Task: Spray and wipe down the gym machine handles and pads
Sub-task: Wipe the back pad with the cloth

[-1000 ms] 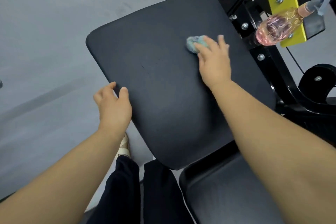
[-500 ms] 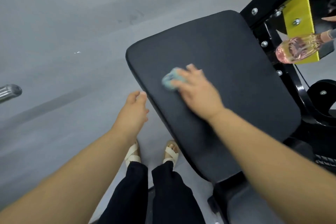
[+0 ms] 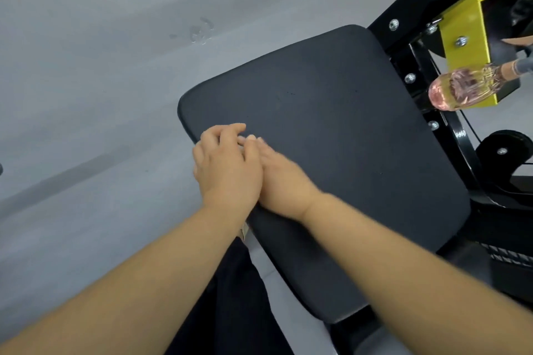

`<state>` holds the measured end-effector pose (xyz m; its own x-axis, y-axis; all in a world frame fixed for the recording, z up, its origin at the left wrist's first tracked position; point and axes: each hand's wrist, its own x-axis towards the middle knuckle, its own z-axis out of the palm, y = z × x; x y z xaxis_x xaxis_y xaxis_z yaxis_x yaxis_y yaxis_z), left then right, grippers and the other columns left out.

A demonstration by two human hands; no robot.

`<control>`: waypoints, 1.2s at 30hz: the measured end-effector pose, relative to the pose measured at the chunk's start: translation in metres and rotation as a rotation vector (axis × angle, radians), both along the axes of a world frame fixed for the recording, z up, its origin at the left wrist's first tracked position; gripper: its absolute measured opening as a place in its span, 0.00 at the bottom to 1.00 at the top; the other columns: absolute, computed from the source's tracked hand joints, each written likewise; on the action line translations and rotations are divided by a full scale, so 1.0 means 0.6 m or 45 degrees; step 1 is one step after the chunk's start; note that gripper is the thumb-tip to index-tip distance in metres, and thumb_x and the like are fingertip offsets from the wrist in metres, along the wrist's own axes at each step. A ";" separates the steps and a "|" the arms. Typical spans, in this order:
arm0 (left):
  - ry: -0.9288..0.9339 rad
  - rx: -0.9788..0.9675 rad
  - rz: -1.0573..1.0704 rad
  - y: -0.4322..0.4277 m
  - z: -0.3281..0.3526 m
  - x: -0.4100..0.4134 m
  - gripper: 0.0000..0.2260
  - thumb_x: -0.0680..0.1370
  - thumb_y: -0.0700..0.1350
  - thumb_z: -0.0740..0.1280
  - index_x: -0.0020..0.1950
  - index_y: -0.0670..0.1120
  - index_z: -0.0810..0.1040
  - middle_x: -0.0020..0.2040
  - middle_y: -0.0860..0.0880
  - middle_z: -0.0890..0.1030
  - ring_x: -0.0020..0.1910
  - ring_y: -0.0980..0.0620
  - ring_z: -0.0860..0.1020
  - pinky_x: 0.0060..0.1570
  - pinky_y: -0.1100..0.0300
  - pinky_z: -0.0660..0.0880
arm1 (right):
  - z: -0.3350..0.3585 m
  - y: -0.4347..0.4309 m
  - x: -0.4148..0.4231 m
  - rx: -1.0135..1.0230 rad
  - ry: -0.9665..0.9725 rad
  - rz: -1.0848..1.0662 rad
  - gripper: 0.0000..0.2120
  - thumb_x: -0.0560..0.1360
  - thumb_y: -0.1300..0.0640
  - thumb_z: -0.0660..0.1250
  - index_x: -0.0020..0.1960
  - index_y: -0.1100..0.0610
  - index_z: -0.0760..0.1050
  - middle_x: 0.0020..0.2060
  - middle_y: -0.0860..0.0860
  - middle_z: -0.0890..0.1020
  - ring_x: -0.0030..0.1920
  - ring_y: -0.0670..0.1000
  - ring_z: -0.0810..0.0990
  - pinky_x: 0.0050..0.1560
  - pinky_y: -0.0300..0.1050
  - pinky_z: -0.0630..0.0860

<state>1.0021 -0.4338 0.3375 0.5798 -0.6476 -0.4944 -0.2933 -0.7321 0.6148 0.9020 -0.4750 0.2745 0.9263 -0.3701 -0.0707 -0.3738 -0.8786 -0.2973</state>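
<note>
Your left hand (image 3: pixel 227 164) overlaps your right hand (image 3: pixel 284 181) at the left edge of the black machine pad (image 3: pixel 346 130), mid-frame. Whether either grips anything, I cannot tell. The pad looks cushioned, slick and fixed, so press flat and steady its rim.

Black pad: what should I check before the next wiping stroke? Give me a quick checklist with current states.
1. Both hands on the pad: ok. The left hand overlaps the right hand near the pad's left edge.
2. Cloth under the fingers: cannot tell. No cloth shows; the hands cover that spot.
3. Pad surface free of loose items: ok. Only the hands are on it.
4. Spray bottle out of the wiping path: ok. It is beside the yellow frame, off the pad.
5. Pad wetted with spray: cannot tell. No sheen or droplets can be made out.
</note>
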 end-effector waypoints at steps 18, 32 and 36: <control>0.006 0.172 0.114 -0.128 -0.030 0.000 0.18 0.81 0.50 0.53 0.71 0.50 0.66 0.71 0.48 0.65 0.72 0.47 0.58 0.69 0.51 0.57 | -0.021 -0.192 -0.050 -0.025 -0.158 -0.173 0.16 0.75 0.60 0.58 0.56 0.54 0.81 0.60 0.56 0.79 0.62 0.67 0.73 0.64 0.62 0.60; 0.079 -0.025 0.292 -0.116 -0.048 0.041 0.21 0.75 0.56 0.53 0.63 0.50 0.74 0.64 0.49 0.74 0.66 0.48 0.70 0.66 0.46 0.66 | -0.044 -0.136 0.095 0.048 -0.085 -0.413 0.20 0.74 0.62 0.57 0.62 0.55 0.77 0.64 0.57 0.75 0.67 0.63 0.69 0.69 0.60 0.62; 0.023 0.079 0.347 -0.095 -0.041 0.081 0.18 0.79 0.51 0.54 0.65 0.47 0.72 0.66 0.48 0.70 0.67 0.46 0.66 0.69 0.48 0.62 | -0.039 -0.153 0.070 0.094 -0.132 -0.156 0.18 0.68 0.67 0.67 0.56 0.56 0.81 0.60 0.57 0.79 0.62 0.68 0.74 0.64 0.63 0.63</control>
